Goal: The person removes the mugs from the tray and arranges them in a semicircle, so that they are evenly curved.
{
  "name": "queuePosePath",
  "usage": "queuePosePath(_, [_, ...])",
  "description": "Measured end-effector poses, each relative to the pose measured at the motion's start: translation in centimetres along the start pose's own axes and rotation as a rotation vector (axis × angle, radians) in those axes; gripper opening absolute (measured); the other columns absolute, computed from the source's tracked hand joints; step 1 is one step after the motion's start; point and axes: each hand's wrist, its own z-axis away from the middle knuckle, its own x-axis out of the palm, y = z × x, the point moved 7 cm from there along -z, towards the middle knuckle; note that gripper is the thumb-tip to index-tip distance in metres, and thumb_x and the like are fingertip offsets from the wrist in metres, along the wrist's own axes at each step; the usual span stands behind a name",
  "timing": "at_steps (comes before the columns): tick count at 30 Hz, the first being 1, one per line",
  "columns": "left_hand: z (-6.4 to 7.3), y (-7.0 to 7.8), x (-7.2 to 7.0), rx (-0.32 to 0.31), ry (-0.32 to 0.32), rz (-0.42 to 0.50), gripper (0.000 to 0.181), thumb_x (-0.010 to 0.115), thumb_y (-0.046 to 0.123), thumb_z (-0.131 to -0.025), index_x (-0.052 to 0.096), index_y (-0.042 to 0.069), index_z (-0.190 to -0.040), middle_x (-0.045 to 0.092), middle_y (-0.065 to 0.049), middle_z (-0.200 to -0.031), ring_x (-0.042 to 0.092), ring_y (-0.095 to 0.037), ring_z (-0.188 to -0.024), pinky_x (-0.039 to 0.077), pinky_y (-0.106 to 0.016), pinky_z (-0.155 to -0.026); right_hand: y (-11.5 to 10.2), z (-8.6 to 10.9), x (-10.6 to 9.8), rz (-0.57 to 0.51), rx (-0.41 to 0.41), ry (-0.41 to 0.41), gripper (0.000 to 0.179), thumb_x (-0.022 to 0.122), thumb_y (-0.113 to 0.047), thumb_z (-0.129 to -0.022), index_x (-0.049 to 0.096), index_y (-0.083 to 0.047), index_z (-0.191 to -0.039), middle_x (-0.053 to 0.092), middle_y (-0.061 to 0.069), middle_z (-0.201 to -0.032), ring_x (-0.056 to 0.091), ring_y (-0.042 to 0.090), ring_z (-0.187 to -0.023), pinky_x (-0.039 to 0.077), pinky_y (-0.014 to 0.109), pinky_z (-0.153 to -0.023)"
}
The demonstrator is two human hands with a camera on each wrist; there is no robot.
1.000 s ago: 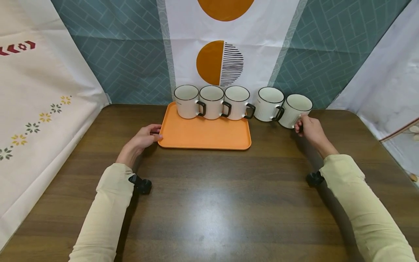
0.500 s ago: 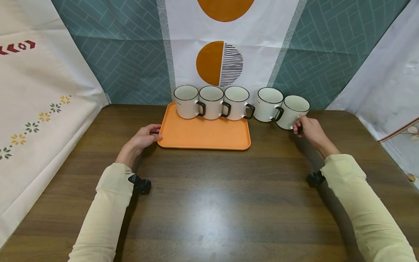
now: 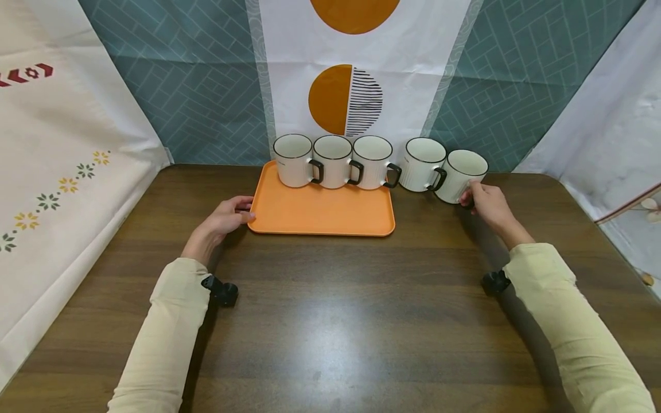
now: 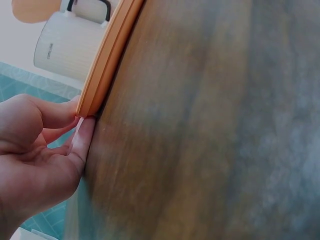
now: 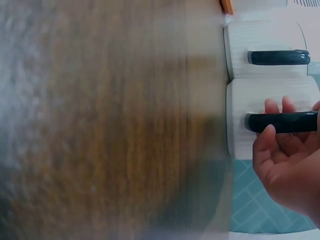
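Observation:
At the tray's left side, my left hand (image 3: 221, 221) pinches the rim of the orange tray (image 3: 320, 213); the left wrist view shows the thumb and fingers on either side of that edge. Three white mugs with black handles stand upright along the tray's back, among them the leftmost mug (image 3: 292, 167). Right of the tray, a fourth like mug (image 3: 417, 172) stands on the table. Touching or nearly touching it is the rightmost mug (image 3: 453, 184). My right hand (image 3: 489, 205) grips its black handle (image 5: 285, 122), fingers curled around it in the right wrist view.
A brown wooden table (image 3: 320, 310) lies under everything. Directly behind the mugs hangs a teal and white patterned cloth (image 3: 206, 109). White cloths flank the table at the left (image 3: 67, 126) and right (image 3: 604, 115).
The rightmost mug, with my right hand on its handle, has shifted slightly left against its neighbour. My left hand and the tray look unmoved.

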Motion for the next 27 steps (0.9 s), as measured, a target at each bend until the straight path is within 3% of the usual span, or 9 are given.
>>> queuePosePath(4, [0.1, 0.1, 0.1, -0.002, -0.002, 0.008, 0.057, 0.050, 0.002, -0.098, 0.024, -0.008, -0.148, 0.033, -0.028, -0.139, 0.038, -0.037, -0.123, 0.032, -0.045, -0.106, -0.1, 0.2, -0.4, 0.028, 0.017, 0.027, 0.058, 0.029, -0.036, -0.103, 0.060, 0.013, -0.093, 0.059, -0.002, -0.076, 0.052, 0.011, -0.067, 0.046, 0.027, -0.058])
queuePosePath(9, [0.2, 0.1, 0.2, 0.013, -0.007, 0.021, 0.058, 0.050, 0.001, -0.098, 0.023, -0.010, -0.148, 0.032, -0.029, -0.139, 0.039, -0.038, -0.124, 0.034, -0.042, -0.103, -0.1, 0.6, -1.7, 0.023, 0.102, 0.075, 0.059, 0.041, -0.046, -0.099, 0.057, 0.011, -0.100, 0.053, -0.002, -0.081, 0.048, 0.014, -0.071, 0.045, 0.028, -0.062])
queuePosePath(14, [0.1, 0.3, 0.3, 0.035, -0.008, 0.026, 0.057, 0.049, -0.001, -0.097, 0.023, -0.011, -0.147, 0.033, -0.030, -0.138, 0.039, -0.039, -0.125, 0.037, -0.038, -0.099, -1.1, 1.2, -3.5, 0.009, 0.139, 0.199, 0.056, 0.046, -0.049, -0.096, 0.057, 0.005, -0.106, 0.051, -0.003, -0.085, 0.045, 0.014, -0.079, 0.041, 0.027, -0.066])
queuePosePath(16, [0.1, 0.3, 0.3, 0.036, -0.005, 0.027, 0.057, 0.049, -0.001, -0.097, 0.023, -0.012, -0.147, 0.033, -0.030, -0.138, 0.039, -0.039, -0.125, 0.036, -0.038, -0.100, -1.8, 1.3, -4.0, 0.014, 0.130, 0.239, 0.056, 0.046, -0.049, -0.096, 0.057, 0.004, -0.107, 0.052, -0.002, -0.089, 0.043, 0.015, -0.082, 0.037, 0.029, -0.068])
queuePosePath(20, [0.1, 0.2, 0.2, 0.030, 0.000, 0.031, 0.056, 0.049, -0.002, -0.097, 0.023, -0.012, -0.146, 0.033, -0.030, -0.138, 0.038, -0.039, -0.126, 0.034, -0.042, -0.103, -3.7, 1.4, -4.0, -0.002, 0.069, 0.244, 0.050, 0.047, -0.047, -0.097, 0.056, 0.001, -0.109, 0.050, 0.000, -0.094, 0.042, 0.013, -0.084, 0.036, 0.030, -0.071])
queuePosePath(23, [0.1, 0.3, 0.2, 0.025, 0.002, 0.021, 0.056, 0.049, -0.002, -0.097, 0.023, -0.011, -0.147, 0.032, -0.029, -0.138, 0.037, -0.039, -0.126, 0.033, -0.043, -0.104, -5.4, 1.2, -3.4, -0.009, -0.005, 0.238, 0.040, 0.050, -0.040, -0.097, 0.056, -0.001, -0.108, 0.052, -0.005, -0.091, 0.047, 0.006, -0.080, 0.039, 0.022, -0.069])
queuePosePath(27, [0.1, 0.3, 0.2, 0.020, 0.003, 0.018, 0.057, 0.049, -0.001, -0.098, 0.023, -0.011, -0.147, 0.032, -0.030, -0.139, 0.037, -0.040, -0.127, 0.033, -0.044, -0.105, -7.7, 1.0, -1.8, -0.008, -0.105, 0.221, 0.032, 0.054, -0.031, -0.096, 0.058, 0.000, -0.107, 0.059, -0.001, -0.087, 0.054, 0.001, -0.070, 0.042, 0.016, -0.060])
